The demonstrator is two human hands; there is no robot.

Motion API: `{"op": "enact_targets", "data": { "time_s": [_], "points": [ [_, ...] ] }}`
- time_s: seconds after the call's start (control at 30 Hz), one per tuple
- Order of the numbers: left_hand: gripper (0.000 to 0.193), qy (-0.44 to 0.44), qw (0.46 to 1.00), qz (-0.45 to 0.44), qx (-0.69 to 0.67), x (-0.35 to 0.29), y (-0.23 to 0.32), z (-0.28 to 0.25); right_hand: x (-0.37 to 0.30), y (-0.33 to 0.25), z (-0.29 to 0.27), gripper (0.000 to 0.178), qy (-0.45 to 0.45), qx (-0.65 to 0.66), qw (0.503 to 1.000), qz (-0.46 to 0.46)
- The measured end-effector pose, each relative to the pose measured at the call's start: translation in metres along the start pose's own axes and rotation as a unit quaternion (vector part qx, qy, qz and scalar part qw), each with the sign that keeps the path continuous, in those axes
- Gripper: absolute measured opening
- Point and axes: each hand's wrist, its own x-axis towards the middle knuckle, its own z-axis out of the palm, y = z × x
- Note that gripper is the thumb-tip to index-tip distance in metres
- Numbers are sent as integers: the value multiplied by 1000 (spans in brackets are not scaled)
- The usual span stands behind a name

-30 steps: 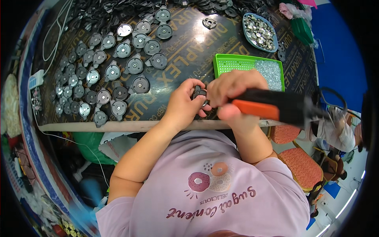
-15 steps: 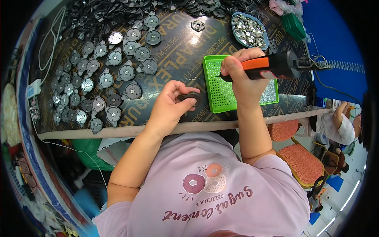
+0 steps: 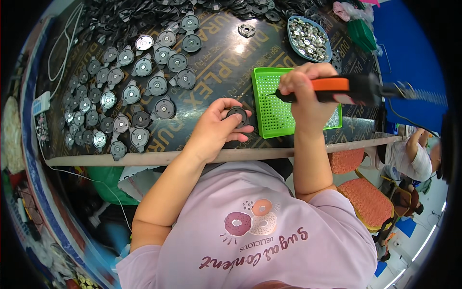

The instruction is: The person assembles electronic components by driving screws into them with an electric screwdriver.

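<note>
My left hand (image 3: 211, 130) pinches a round black plastic part (image 3: 236, 118) above the table, near its front edge. The thumb lies on the part's face, and the other fingers are behind and around it. To its right, my right hand (image 3: 308, 94) is wrapped round a black and orange power screwdriver (image 3: 356, 90), held sideways with its tip pointing left. Below that hand is a green perforated tray (image 3: 256, 98), with small silvery pieces at its right end, partly hidden by my hand and wrist. The screwdriver is apart from the black part.
Several similar round parts with metal centres (image 3: 131, 94) cover the table's left. Black parts (image 3: 125, 21) are heaped along the back; one lone part (image 3: 247, 31) lies before them. A blue container (image 3: 329, 45) holds small metal pieces. A coiled spring (image 3: 418, 95) joins the screwdriver's rear. Chairs and people are at right.
My left hand has turned the black part so its round face shows more, and its lower fingers have spread. The screwdriver in my right hand has shifted slightly right.
</note>
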Motion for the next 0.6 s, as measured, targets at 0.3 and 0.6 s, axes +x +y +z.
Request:
{"op": "enact_targets", "data": {
  "time_s": [0.3,0.6],
  "points": [
    [32,-6,1000,-8,0,2,-1,0,-11,-17,20,28,-101,172,980,16],
    [29,17,1000,-3,5,1,-1,3,-16,-6,31,30,-126,140,982,3]
  ]
}}
